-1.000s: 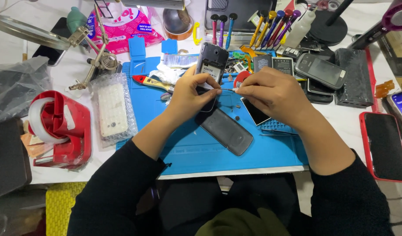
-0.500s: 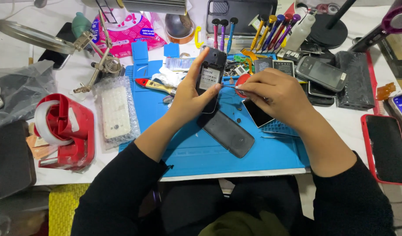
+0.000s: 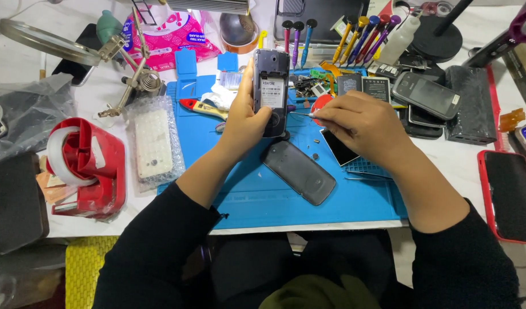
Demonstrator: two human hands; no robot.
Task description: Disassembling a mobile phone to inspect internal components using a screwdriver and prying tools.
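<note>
The left hand [image 3: 245, 123] has its grip closed around an opened phone [image 3: 271, 91], back cover off, held upright above the far part of the blue mat [image 3: 263, 200]. The right hand [image 3: 360, 123], over the mat's right half, pinches a thin metal tool [image 3: 300, 114] whose tip points at the phone's lower edge. A dark back cover [image 3: 299, 171] lies flat on the mat (just nearer the person than the phone). Left of the mat, on the counter [image 3: 102, 226], sit a bubble-wrapped white phone [image 3: 153, 143] and a red tape dispenser [image 3: 88, 169].
</note>
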